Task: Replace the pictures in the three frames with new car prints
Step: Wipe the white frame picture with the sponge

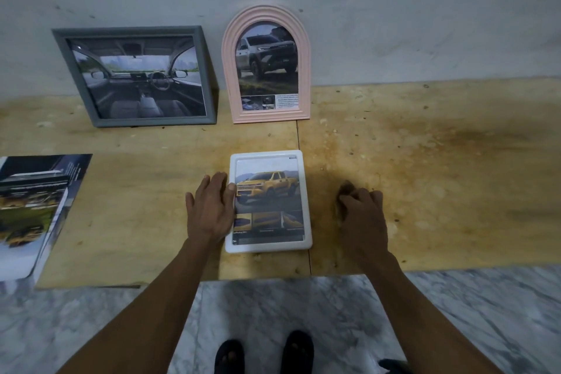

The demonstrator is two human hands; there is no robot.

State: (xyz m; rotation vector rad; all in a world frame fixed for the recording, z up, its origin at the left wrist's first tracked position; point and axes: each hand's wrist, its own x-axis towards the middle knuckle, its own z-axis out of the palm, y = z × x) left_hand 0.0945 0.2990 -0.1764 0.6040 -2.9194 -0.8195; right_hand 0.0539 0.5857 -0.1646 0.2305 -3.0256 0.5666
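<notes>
White frame [306, 200]: flat on the board [151, 191], between both hands.
Left hand [209, 206]: fingers straight, thumb touching frame's left edge.
Right hand [362, 209]: fingers curled, grasping nothing, just right of it.

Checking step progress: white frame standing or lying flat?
Lying flat, face up on the wooden board; white frame shows a yellow pickup print, left hand touching its edge.

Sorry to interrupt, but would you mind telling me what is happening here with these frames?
A person is fitting car prints into picture frames. The white frame, showing a yellow pickup, lies flat on the plywood board; the left hand rests at its left edge, thumb on the rim, while the right hand is beside it, fingers curled. The grey frame and pink arched frame lean against the wall, each holding a car print. Brochures lie at left.
</notes>
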